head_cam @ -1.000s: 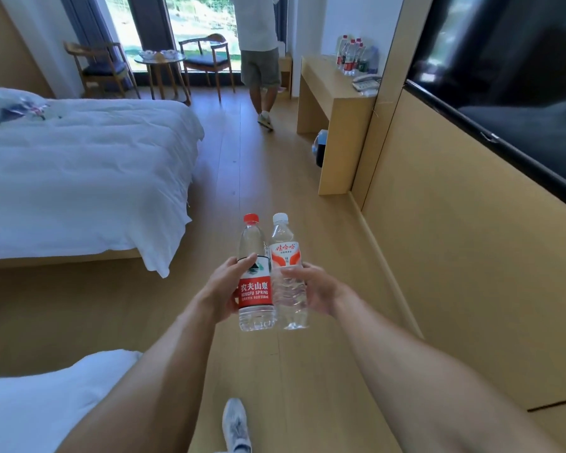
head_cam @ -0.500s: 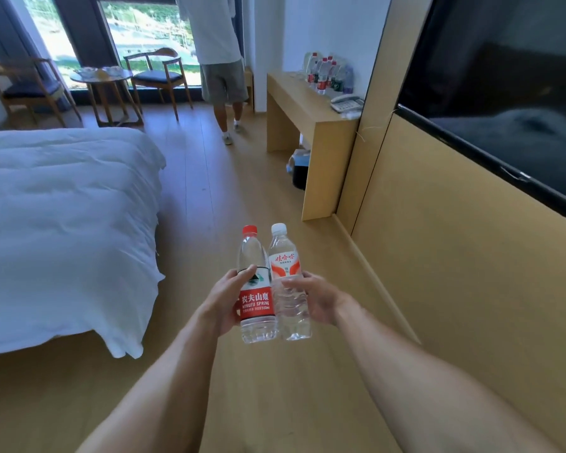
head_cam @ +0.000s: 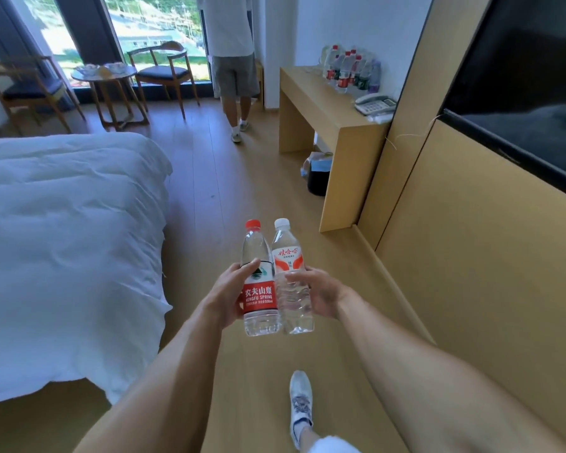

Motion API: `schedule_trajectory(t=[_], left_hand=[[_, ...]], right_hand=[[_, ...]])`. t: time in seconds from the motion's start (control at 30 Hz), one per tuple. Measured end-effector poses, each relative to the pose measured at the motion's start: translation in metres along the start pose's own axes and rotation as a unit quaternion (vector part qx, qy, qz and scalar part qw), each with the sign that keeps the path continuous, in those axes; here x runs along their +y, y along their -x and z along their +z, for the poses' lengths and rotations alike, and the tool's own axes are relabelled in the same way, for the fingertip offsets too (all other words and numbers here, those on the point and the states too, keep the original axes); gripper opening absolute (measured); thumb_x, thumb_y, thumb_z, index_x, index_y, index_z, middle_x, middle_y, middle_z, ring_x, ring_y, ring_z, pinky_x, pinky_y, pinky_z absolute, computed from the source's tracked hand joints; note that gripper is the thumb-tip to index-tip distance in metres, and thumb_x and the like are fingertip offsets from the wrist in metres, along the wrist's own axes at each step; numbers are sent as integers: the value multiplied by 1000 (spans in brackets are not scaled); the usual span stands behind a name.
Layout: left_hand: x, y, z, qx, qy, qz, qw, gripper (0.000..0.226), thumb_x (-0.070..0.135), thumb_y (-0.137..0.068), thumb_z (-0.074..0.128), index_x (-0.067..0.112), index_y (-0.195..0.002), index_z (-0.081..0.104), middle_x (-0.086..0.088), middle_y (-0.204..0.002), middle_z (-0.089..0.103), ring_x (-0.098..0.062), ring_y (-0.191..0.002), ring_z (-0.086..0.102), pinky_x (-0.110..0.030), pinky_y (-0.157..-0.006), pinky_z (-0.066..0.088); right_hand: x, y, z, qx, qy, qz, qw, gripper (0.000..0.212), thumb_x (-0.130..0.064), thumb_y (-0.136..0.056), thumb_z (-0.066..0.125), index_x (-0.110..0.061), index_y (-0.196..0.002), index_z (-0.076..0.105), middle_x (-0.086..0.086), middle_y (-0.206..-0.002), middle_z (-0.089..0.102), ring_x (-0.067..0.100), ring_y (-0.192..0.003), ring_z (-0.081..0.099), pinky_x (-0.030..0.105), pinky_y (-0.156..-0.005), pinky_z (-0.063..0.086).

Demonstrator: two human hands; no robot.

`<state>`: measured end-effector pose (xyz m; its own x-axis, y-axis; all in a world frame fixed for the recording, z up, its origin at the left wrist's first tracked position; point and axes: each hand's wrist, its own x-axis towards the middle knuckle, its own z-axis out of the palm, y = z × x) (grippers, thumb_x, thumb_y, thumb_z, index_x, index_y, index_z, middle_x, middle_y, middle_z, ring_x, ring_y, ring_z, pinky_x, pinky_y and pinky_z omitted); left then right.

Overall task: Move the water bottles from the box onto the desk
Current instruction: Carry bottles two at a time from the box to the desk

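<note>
My left hand grips a clear water bottle with a red cap and red label, held upright. Right beside it, touching, my right hand grips a second clear bottle with a white cap and an orange-and-white label. Both bottles hang in front of me over the wooden floor. The wooden desk stands ahead on the right against the wall, with several water bottles grouped at its far end. No box is in view.
A bed with a white duvet fills the left. A person stands ahead in the aisle near the window. A phone lies on the desk, a dark bin under it. Chairs and a round table stand by the window.
I have walked forward along the aisle; the desk and the person are nearer and larger. Both hands keep the same hold on the two bottles.
</note>
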<state>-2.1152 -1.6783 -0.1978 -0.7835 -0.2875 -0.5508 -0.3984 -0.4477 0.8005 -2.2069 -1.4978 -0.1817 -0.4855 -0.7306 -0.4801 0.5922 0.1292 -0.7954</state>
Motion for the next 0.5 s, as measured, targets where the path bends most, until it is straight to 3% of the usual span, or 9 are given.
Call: schedule_trajectory(t=[0.13, 0.37, 0.5], left_hand=[[45, -58, -7, 12, -13, 10, 1000, 45, 34, -90, 73, 16, -126, 52, -19, -116, 70, -39, -104, 71, -61, -89, 56], [140, -156, -8, 10, -11, 20, 1000, 68, 1, -78, 80, 11, -134, 43, -26, -123, 62, -42, -105, 69, -59, -88, 57], [181, -206, -9, 23, -5, 29, 999, 68, -1, -78, 79, 11, -134, 43, -27, -123, 61, -43, -107, 68, -62, -92, 54]], right_hand=[[-37, -74, -16, -22, -4, 3, 1000, 48, -9, -95, 58, -1, -140, 45, 25, -126, 60, 36, -104, 64, 51, -96, 51], [-133, -194, -43, -67, -17, 27, 997, 38, -12, -94, 60, -5, -130, 51, 14, -104, 71, 27, -86, 72, 37, -71, 60], [-177, -248, -48, -71, -11, 20, 997, 50, -11, -95, 59, 0, -141, 43, 20, -118, 63, 32, -96, 67, 47, -90, 56]])
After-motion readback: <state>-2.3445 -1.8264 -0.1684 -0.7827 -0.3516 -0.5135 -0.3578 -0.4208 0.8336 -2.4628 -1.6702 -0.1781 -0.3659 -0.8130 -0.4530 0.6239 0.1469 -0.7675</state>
